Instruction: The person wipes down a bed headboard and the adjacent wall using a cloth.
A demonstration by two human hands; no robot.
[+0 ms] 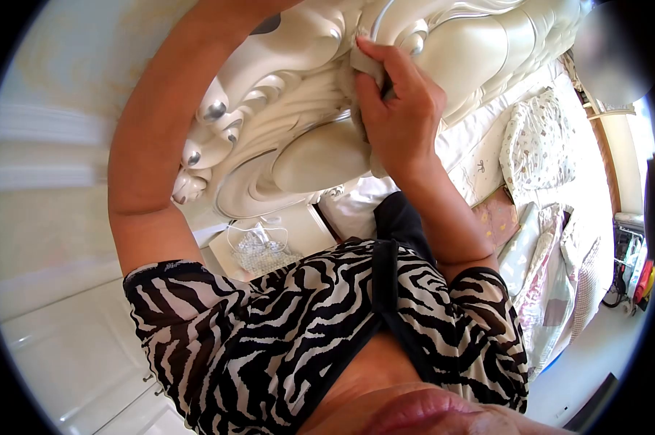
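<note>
My right hand [407, 109] is closed around a pale greyish cloth [369, 67], its thumb and fingers pinching the folded part. The cloth lies against the carved scrollwork of a cream headboard [327, 87], and a strip of it hangs below my fingers. Silver paint marks the tips of the carved curls, and a smooth oval panel [320, 161] sits just under the cloth. My left arm [157, 138] reaches up along the headboard's carved edge. The left hand itself lies beyond the top of the view.
A bed [487, 145] with a patterned pillow [538, 141] and rumpled bedding [545, 254] extends to the right. Below the headboard, a white bedside table [306, 232] holds a beaded, corded item [262, 250]. White cabinet doors [73, 362] stand at lower left.
</note>
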